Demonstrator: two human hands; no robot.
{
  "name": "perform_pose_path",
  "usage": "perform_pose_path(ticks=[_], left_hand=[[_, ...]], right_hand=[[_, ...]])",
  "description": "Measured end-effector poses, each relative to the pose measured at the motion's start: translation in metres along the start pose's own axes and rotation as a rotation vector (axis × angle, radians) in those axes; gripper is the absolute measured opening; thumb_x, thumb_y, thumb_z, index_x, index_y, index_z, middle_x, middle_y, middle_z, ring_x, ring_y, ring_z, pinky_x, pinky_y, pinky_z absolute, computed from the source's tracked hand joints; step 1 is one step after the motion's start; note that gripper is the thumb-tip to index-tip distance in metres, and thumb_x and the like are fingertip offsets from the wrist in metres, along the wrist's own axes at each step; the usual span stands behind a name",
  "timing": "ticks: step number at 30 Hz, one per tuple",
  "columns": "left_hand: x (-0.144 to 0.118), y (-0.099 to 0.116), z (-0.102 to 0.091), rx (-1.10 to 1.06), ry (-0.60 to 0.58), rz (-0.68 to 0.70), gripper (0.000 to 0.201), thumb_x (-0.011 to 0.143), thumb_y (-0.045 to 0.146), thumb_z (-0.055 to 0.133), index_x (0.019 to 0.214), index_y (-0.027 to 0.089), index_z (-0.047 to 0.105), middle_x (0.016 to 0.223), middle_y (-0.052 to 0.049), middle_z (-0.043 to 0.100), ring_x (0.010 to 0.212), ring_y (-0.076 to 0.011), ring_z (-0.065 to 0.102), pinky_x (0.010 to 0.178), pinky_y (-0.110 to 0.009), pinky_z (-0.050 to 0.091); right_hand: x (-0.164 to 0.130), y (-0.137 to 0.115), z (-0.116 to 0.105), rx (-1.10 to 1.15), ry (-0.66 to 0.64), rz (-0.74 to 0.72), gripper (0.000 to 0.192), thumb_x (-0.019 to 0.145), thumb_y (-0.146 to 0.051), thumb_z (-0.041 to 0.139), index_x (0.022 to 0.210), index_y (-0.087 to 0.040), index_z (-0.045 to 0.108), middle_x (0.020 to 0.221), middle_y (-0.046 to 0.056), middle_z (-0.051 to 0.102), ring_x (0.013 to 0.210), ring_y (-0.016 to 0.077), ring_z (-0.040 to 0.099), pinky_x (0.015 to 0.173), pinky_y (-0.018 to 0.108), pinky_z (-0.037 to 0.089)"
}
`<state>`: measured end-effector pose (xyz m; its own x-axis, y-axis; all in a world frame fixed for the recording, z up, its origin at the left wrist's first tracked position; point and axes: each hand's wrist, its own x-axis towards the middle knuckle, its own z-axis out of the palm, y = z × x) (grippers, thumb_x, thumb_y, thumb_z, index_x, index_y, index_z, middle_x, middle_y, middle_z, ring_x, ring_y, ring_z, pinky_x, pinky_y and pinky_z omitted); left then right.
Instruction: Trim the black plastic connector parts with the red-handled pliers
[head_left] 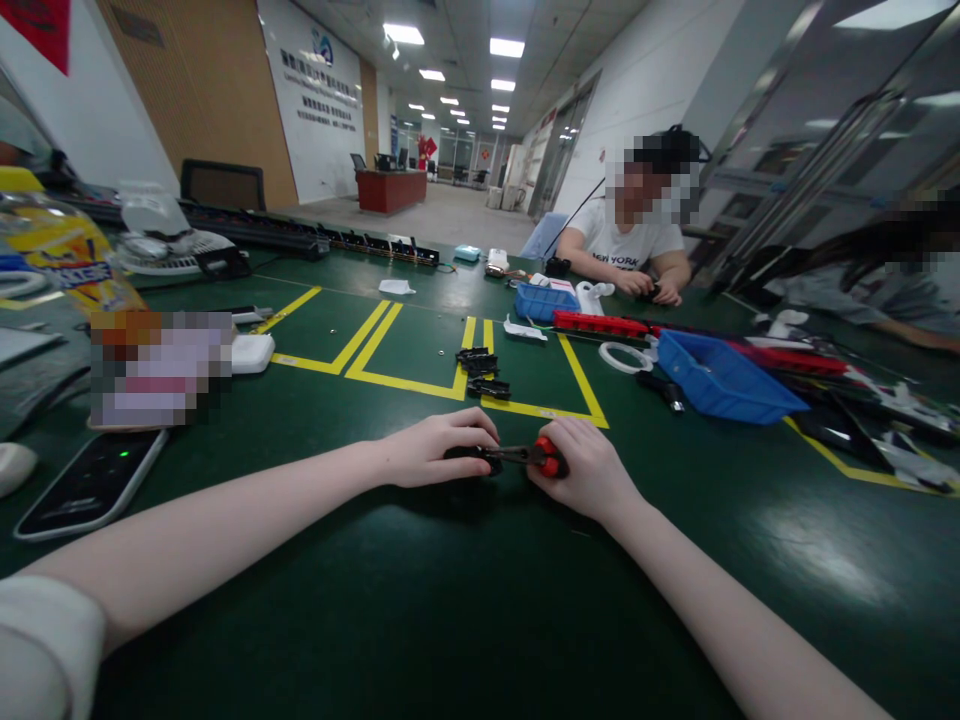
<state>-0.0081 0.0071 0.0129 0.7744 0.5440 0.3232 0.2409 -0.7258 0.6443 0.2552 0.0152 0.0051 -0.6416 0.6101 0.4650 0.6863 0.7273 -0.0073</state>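
My left hand lies on the green table and closes over a small black part that is mostly hidden under my fingers. My right hand grips a screwdriver with a red and black handle. Its metal shaft points left into the black part. Both hands meet near the table's middle. Beyond them a few more black parts lie inside a yellow-taped rectangle.
A blue bin stands to the right, with red strips and a white ring near it. A dark flat device lies at the left. Across the table another person works beside a smaller blue bin.
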Motion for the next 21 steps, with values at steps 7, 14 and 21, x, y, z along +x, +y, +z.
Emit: perform_pose_path(ticks=[7, 14, 21], left_hand=[[-0.0004, -0.0006, 0.0005, 0.035, -0.015, -0.021, 0.025, 0.097, 0.035, 0.05, 0.111, 0.017, 0.061, 0.119, -0.009, 0.054, 0.108, -0.0218, 0.057, 0.095, -0.033, 0.046], [-0.0008, -0.001, 0.0008, 0.029, -0.006, -0.027, 0.025, 0.097, 0.035, 0.051, 0.111, 0.018, 0.062, 0.117, -0.009, 0.055, 0.106, -0.0216, 0.057, 0.094, -0.033, 0.046], [-0.0005, -0.0046, 0.0047, 0.034, 0.098, 0.004, 0.025, 0.089, 0.033, 0.063, 0.11, 0.018, 0.063, 0.114, -0.009, 0.056, 0.105, -0.0216, 0.058, 0.093, -0.036, 0.048]], right_hand=[[-0.0007, -0.0002, 0.0009, 0.005, -0.012, 0.002, 0.014, 0.073, -0.022, 0.06, 0.085, -0.018, 0.053, 0.083, 0.009, 0.061, 0.079, 0.0238, 0.057, 0.074, 0.036, 0.046], [-0.0012, 0.0007, 0.0019, -0.01, -0.024, 0.012, 0.015, 0.072, -0.023, 0.061, 0.084, -0.017, 0.053, 0.084, 0.009, 0.061, 0.078, 0.0233, 0.057, 0.073, 0.035, 0.045], [0.0, -0.0021, 0.0007, -0.02, -0.053, 0.025, 0.013, 0.073, -0.025, 0.061, 0.081, -0.018, 0.053, 0.083, 0.008, 0.06, 0.077, 0.0218, 0.056, 0.07, 0.032, 0.043]])
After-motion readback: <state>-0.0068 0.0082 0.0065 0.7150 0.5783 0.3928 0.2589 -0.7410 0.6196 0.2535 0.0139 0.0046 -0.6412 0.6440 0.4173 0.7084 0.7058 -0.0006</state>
